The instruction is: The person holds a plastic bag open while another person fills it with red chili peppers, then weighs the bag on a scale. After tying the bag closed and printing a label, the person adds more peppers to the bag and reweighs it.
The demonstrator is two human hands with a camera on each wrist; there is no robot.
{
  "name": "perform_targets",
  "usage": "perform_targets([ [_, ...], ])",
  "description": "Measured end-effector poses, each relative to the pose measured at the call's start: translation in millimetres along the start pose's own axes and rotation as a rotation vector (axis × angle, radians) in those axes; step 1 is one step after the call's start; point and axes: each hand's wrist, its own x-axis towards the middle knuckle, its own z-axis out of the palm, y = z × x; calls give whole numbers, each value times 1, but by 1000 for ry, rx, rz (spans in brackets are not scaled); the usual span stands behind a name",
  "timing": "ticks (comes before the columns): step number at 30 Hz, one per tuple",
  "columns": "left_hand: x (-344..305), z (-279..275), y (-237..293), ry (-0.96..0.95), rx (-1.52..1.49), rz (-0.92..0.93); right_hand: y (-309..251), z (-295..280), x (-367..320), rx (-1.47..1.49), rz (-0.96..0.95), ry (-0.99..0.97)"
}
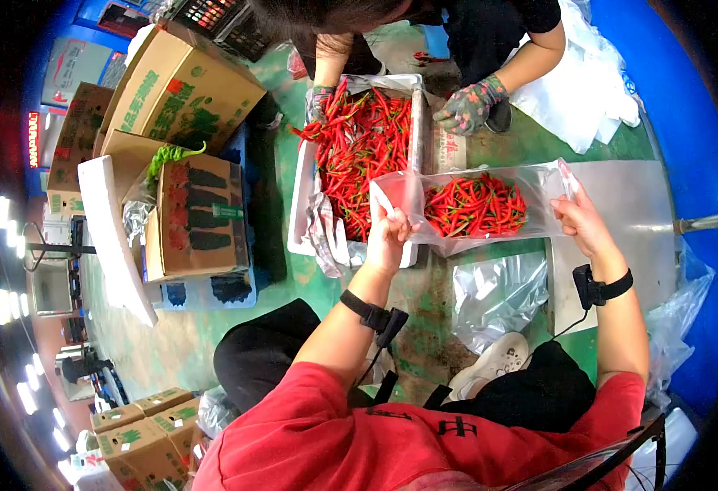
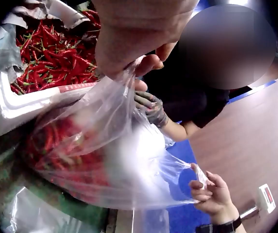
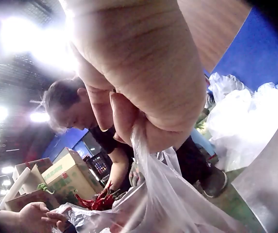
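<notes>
A clear plastic bag (image 1: 539,218) is stretched sideways between my two hands, with a heap of red chili peppers (image 1: 475,206) inside it. My left hand (image 1: 390,237) pinches one top corner of the bag. At the other corner, my right hand (image 1: 581,221) grips the gathered plastic, which shows bunched between thumb and fingers in the right wrist view. Left of the bag stands a white foam box (image 1: 415,106) full of loose red chilies (image 1: 363,155), lined with newspaper (image 1: 320,233). A person opposite, in patterned gloves (image 1: 469,106), has one hand in that box.
Cardboard boxes (image 1: 191,94) and a carton with a green pepper on top (image 1: 199,217) stand at left on a blue pallet (image 1: 212,290). An unfilled clear bag (image 1: 498,295) lies on the green floor near my shoe (image 1: 490,368). White plastic sheeting (image 1: 576,74) is heaped back right.
</notes>
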Motion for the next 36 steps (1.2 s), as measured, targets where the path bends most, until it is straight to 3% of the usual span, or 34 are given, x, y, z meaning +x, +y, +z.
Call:
perform_targets([
  [8,4,-11,-5,25,-62,-47,0,-1,-1,-42,-9,-68],
  [13,6,-17,0,58,-16,-31,15,-6,7,-52,-32,-44],
  [15,10,-15,-1,118,51,-16,19,-5,5,-80,-59,49],
  [16,9,-11,3,76,-17,-21,46,-28,24,-74,-38,67],
  [17,5,-9,6,33,-91,-36,36,-13,15,-166,-126,83],
  [19,5,-10,7,25,-226,-99,36,-13,23,-200,-86,53],
  [27,7,-23,-3,17,-291,-111,14,-8,13,-180,-44,-58],
  [29,4,-15,6,43,-186,-106,35,-15,30,-121,-55,-32],
  [30,4,-14,7,76,-78,-19,30,-9,19,-65,-60,12],
  [31,6,-16,6,95,15,41,20,-8,12,-68,-42,-92],
  [32,17,-43,-10,28,-121,-97,25,-10,13,8,-47,-72],
  [33,19,-49,-17,70,95,77,17,-2,10,107,-11,-107],
  [34,21,-59,-21,78,88,-2,2,15,-1,120,2,-51],
  [35,12,-42,-8,189,-47,-135,7,0,4,64,-4,-155],
  [36,17,-48,-9,73,-117,-166,1,11,1,36,-22,-55],
])
